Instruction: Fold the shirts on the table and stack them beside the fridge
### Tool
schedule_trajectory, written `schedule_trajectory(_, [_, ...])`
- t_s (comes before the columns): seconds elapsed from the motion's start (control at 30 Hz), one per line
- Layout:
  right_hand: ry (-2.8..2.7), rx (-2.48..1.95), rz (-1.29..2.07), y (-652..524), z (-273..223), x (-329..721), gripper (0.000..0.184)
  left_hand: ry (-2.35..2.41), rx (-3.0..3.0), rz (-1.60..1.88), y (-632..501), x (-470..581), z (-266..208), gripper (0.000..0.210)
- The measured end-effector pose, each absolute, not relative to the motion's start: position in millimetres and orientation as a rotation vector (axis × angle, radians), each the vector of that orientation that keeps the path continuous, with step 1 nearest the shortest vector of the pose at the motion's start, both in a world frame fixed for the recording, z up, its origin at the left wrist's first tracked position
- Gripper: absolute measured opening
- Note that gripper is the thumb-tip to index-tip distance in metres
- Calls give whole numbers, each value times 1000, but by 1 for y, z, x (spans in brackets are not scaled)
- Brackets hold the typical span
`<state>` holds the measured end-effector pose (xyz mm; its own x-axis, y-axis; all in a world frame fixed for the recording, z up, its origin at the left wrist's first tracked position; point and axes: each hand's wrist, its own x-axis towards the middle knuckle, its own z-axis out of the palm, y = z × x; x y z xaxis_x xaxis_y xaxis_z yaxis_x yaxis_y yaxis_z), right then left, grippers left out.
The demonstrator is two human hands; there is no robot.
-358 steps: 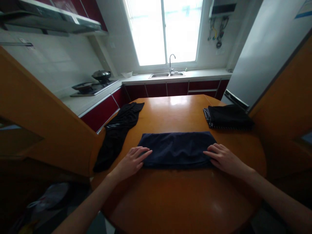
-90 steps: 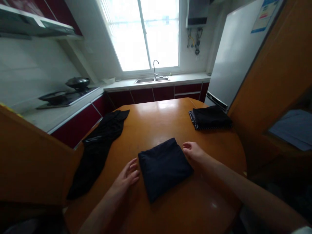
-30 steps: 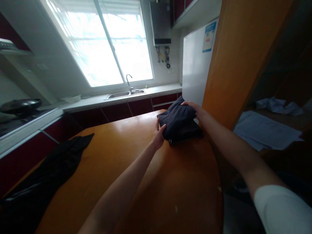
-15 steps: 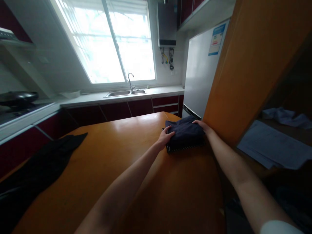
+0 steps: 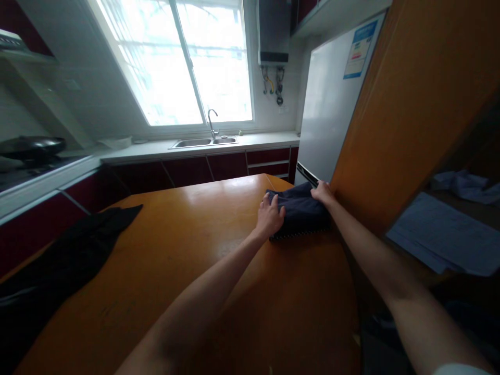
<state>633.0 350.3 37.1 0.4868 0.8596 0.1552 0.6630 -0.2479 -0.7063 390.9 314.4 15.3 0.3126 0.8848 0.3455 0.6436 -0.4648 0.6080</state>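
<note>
A folded dark navy garment (image 5: 299, 211) lies in a stack at the right end of the wooden table, with a row of small pale dots along its near edge. On its left side rests my left hand (image 5: 270, 216), fingers apart and spread over the cloth, not closed on it. At the stack's far right corner, my right hand (image 5: 323, 192) has its fingers bent onto the fabric and pinches it; the fingertips are partly hidden. A black garment (image 5: 74, 247) lies flat across the table's left side, away from both hands.
The wooden table (image 5: 187, 239) has a rounded right edge near an orange wood panel (image 5: 410, 104). Light blue cloths (image 5: 449, 232) lie on a shelf at right. Behind are a white fridge (image 5: 328, 109), a sink (image 5: 195, 142) and a wok (image 5: 33, 146) on the stove.
My left hand has shifted from gripping the garment's left edge to lying on top with fingers spread. My right hand has moved slightly along the far right corner. The view has tilted a little.
</note>
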Motion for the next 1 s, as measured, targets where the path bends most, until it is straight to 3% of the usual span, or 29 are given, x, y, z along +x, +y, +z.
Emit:
schedule_trajectory(0.2, [-1852,-2109,39,370,17,604,57,1062,2978,690,274,407,5,52])
schedule_trajectory(0.37, [-1760,-2294,149,374,-1,622,61,1078,3061,649,259,407,-7,53])
schedule_trajectory(0.57, [-1618,-2311,35,366,23,622,62,1055,2984,812,245,376,3,50])
schedule_trajectory(0.67, [-1624,-2175,-73,352,42,598,58,1208,2826,862,243,327,-1,49])
schedule_trajectory(0.8, [-1651,-1784,-153,307,54,531,55,1526,2619,680,250,240,-23,48])
schedule_trajectory(1.0, [-1936,-1385,198,226,11,377,55,1809,2429,418,236,143,-44,47])
